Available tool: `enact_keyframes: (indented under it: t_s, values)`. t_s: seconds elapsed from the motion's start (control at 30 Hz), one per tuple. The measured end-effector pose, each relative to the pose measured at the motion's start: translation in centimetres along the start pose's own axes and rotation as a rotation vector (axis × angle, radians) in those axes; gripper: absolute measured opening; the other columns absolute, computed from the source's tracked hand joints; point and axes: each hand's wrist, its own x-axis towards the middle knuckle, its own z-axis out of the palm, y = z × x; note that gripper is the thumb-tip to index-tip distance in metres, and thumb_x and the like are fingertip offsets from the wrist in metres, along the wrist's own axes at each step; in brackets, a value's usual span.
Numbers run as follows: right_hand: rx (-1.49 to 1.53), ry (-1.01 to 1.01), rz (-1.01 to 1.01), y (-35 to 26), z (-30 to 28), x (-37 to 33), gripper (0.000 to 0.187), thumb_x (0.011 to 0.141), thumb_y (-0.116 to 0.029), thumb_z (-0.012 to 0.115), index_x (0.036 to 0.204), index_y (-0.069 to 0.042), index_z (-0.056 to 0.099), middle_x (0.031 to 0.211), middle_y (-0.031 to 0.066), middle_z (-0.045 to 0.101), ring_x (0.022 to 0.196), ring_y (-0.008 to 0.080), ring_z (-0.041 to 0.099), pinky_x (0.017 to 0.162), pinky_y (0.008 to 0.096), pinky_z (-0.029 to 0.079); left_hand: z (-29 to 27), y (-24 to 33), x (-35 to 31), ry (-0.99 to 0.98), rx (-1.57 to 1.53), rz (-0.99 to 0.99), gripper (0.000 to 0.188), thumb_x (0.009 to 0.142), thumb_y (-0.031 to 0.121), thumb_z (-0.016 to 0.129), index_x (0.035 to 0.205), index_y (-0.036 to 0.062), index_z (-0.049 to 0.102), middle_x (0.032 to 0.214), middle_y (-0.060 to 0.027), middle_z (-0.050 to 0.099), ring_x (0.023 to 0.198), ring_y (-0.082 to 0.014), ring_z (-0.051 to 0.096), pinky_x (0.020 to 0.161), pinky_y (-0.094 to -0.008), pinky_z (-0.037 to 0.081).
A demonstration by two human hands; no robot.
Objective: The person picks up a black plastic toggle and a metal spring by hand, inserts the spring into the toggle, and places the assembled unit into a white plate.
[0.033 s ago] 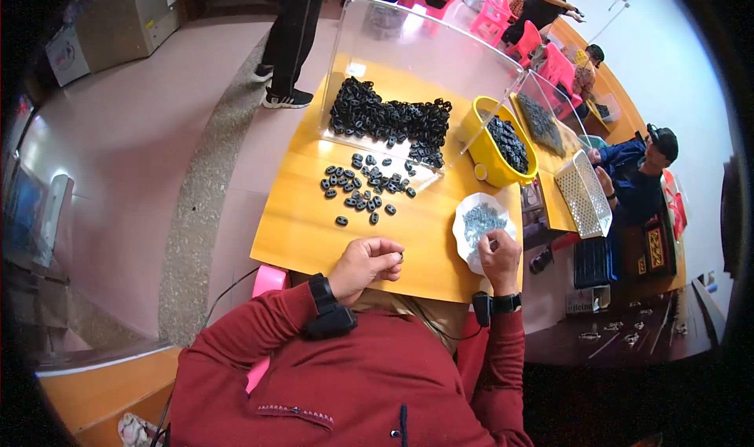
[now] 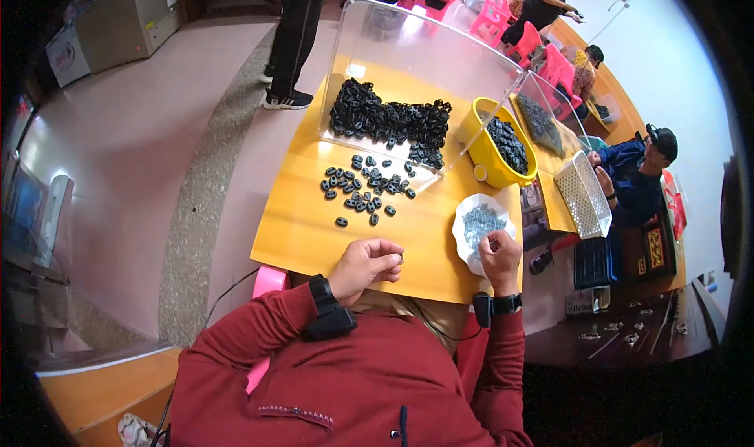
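My left hand is closed in a pinch near the table's front edge. A small dark piece just shows at its fingertips, mostly covered by them. To the right, my right hand pinches over the near rim of a white scalloped dish. Small clear or greyish bits lie in that dish; what the right fingertips hold is hidden. Beyond my left hand, loose black oval pieces with two holes are scattered on the yellow table.
A clear plastic bin on its side holds a heap of black pieces. Beside it stands a yellow tub filled with dark pieces. A white perforated basket and a co-worker are at the right. Another person's legs stand beyond the table.
My hands stay in place. The standing person's rear foot has shifted slightly to the right, and the co-worker's hands at the right have moved a little.
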Motion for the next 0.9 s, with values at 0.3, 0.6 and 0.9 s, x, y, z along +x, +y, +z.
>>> enact_keyframes:
  t_s: [0.3, 0.6, 0.9]
  values:
    - [0.356, -0.082, 0.196, -0.6, -0.2, 0.1, 0.009, 0.089, -0.002, 0.06, 0.096, 0.001, 0.06, 0.077, 0.002, 0.06, 0.06, 0.0078, 0.055, 0.055, 0.0225, 0.048, 0.0, -0.3, -0.1, 0.02, 0.016, 0.038, 0.021, 0.089, 0.007, 0.062, 0.109, 0.0001, 0.06, 0.092, -0.0038, 0.063, 0.079, -0.012, 0.063, 0.075, -0.026, 0.055]
    - [0.707, -0.01, 0.325, -0.8, -0.5, -0.1, 0.01, 0.089, -0.003, 0.061, 0.096, 0.004, 0.063, 0.08, 0.0038, 0.063, 0.068, 0.0104, 0.061, 0.064, 0.0254, 0.054, -0.2, -0.5, -0.1, 0.015, 0.021, 0.046, 0.016, 0.088, 0.004, 0.063, 0.103, -0.0018, 0.063, 0.092, -0.0059, 0.065, 0.08, -0.013, 0.064, 0.077, -0.0264, 0.055]
    - [0.92, -0.242, 0.364, -7.2, 0.3, -0.2, 0.009, 0.089, 0.003, 0.058, 0.096, 0.005, 0.062, 0.087, 0.0074, 0.064, 0.075, 0.0139, 0.064, 0.069, 0.0274, 0.056, 0.3, 0.2, -0.4, 0.063, -0.02, 0.019, 0.014, 0.087, 0.005, 0.064, 0.099, -0.0023, 0.064, 0.089, -0.0071, 0.066, 0.08, -0.0143, 0.065, 0.077, -0.028, 0.056]
